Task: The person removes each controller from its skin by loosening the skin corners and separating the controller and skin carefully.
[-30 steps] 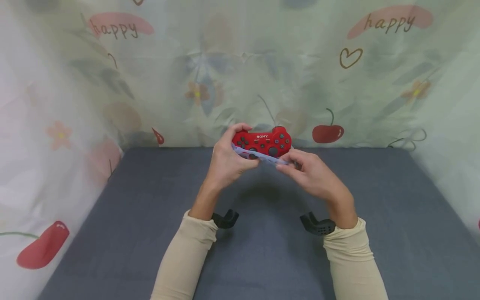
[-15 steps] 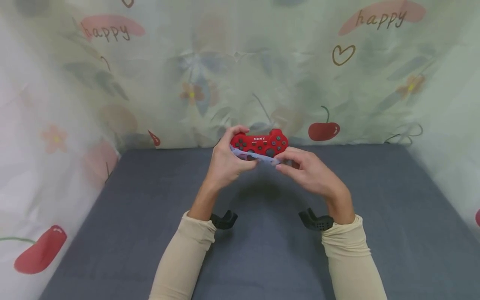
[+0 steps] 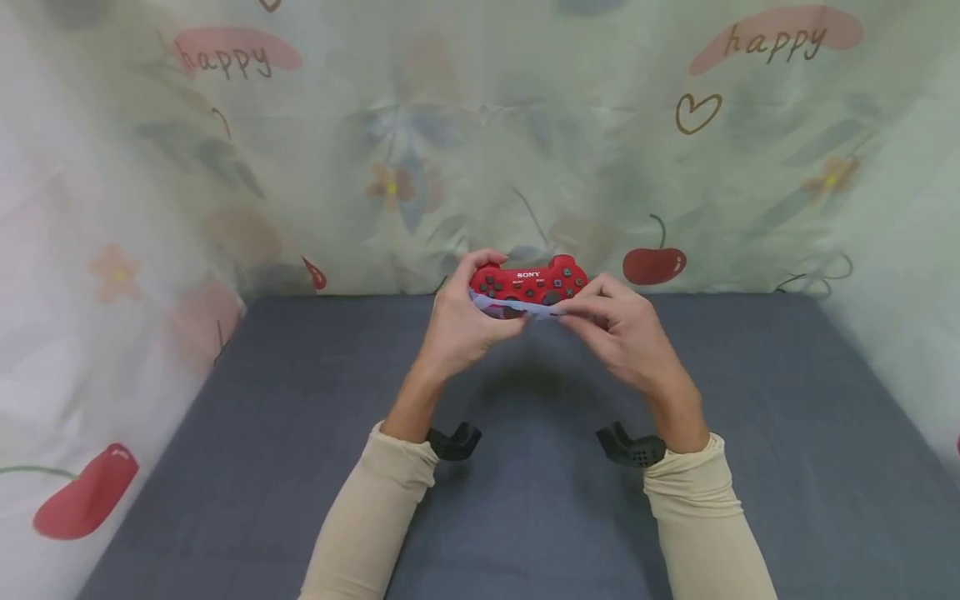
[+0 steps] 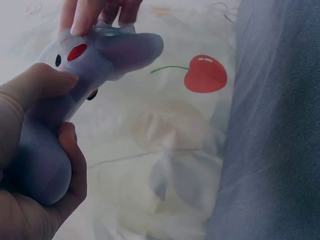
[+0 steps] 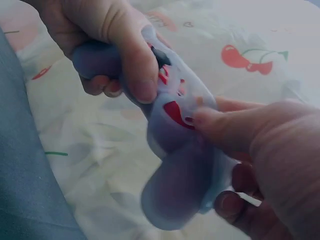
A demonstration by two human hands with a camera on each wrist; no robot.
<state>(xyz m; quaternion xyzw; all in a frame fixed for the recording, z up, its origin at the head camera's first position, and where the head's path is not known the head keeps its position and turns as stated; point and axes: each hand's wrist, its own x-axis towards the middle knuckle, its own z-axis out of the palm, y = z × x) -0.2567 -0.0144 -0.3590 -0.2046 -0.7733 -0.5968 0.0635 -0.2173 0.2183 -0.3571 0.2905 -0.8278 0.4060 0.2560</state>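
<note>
Compared with one second ago, the pale cover (image 3: 517, 307) sits higher on the red game controller (image 3: 528, 281): then it crossed the front face as a slanted band that dropped toward the right hand, and now its edge is almost level and hides more of the lower buttons. Both hands have also risen a little and come closer together.

Held in the air between the two hands, above the far part of the grey table (image 3: 225, 467) and near the printed curtain (image 3: 375, 125), the controller has its long axis running left to right across the person. Its two handles point down and toward the person, so the cover goes on from the handle side upward.

Fingers and thumb of the left hand (image 3: 461, 325) are curled round the left handle, already inside the cover, as the left wrist view shows (image 4: 42, 165). At the other end, the right hand (image 3: 618, 333) pinches the cover's edge, thumb and fingertips pressing on the front face (image 5: 210, 117). Both hands touch the controller, neither one nearer than the other. How far the cover reaches on the back, I cannot tell.
</note>
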